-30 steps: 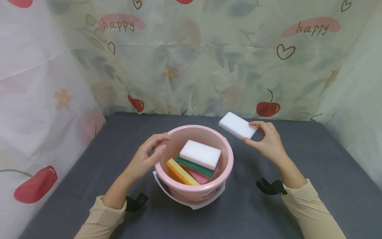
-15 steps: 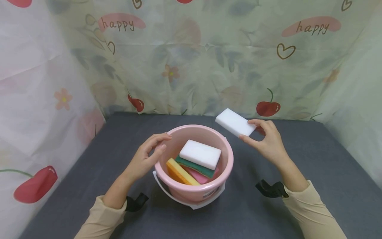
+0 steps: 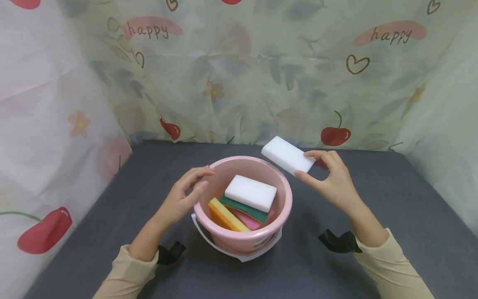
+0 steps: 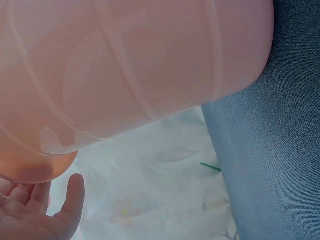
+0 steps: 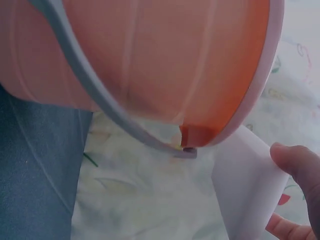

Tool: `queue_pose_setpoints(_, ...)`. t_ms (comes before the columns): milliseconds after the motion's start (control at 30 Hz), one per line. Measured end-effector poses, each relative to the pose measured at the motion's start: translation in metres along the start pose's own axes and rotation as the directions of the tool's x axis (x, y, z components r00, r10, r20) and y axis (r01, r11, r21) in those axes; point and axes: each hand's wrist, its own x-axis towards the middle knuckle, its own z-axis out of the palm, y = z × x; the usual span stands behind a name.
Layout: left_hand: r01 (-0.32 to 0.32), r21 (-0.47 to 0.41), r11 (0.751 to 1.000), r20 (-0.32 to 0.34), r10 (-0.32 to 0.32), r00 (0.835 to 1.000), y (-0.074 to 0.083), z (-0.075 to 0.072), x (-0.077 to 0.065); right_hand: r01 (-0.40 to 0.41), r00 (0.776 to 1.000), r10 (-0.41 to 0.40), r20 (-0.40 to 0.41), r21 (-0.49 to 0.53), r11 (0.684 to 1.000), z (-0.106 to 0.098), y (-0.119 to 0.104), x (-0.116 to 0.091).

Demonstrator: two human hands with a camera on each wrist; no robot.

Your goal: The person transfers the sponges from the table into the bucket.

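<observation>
Between the thumb and fingers of my right hand (image 3: 333,179) is a white sponge block (image 3: 288,155), pinched at its right end. It is held up beside the back right rim of a pink bucket (image 3: 286,203); the right wrist view shows the sponge (image 5: 245,185) near that rim. My left hand (image 3: 183,195) is at the bucket's left rim, fingers loosely bent and thumb apart, holding nothing. In the bucket, a second white sponge (image 3: 251,193) lies on a green scouring pad (image 3: 244,209). A yellow sponge (image 3: 228,216) leans beside them, and a pink piece (image 3: 249,221) shows underneath.
The bucket stands on a dark grey cloth-covered table (image 3: 157,158). Its pale handle (image 3: 224,250) hangs down at the front. A patterned curtain (image 3: 239,91) closes off the back and both sides.
My right hand has moved left with the white sponge, bringing it closer to the bucket's rim. The left hand, the bucket and its contents have stayed put.
</observation>
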Motion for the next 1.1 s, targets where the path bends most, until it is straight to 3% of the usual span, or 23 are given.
queue_pose_setpoints(500,0.015,0.015,1.000,0.005,-0.015,1.000,0.004,-0.001,0.000,0.149,0.989,-0.149,0.016,0.010,0.989,0.005,-0.022,-0.010)
queue_pose_setpoints(1100,0.002,0.008,1.000,0.001,-0.002,1.000,0.002,0.000,0.000,0.199,0.970,-0.203,0.131,0.050,0.979,0.019,-0.043,-0.026)
